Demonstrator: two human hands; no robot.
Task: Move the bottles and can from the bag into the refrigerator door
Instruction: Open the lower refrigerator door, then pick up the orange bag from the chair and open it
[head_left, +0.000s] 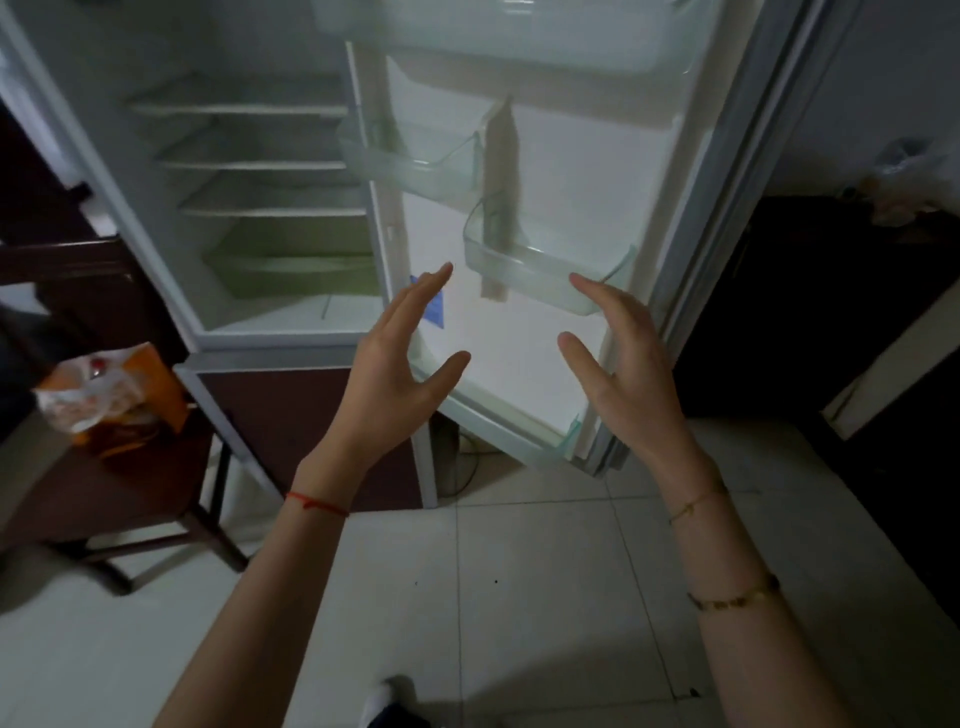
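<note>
While left hand (400, 374) and right hand (621, 374) spread wide, empty, at the door (540, 343),
the bag (104, 395) sits well left, on a chair (135, 499).

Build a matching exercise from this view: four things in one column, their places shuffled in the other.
Things:
1 orange bag
2 red string
3 thin gold chain
4 clear bins

Places:
a on the refrigerator door
b wrist of the left hand
c on the dark chair
d wrist of the right hand

Pairs: 1-c, 2-b, 3-d, 4-a.
</note>
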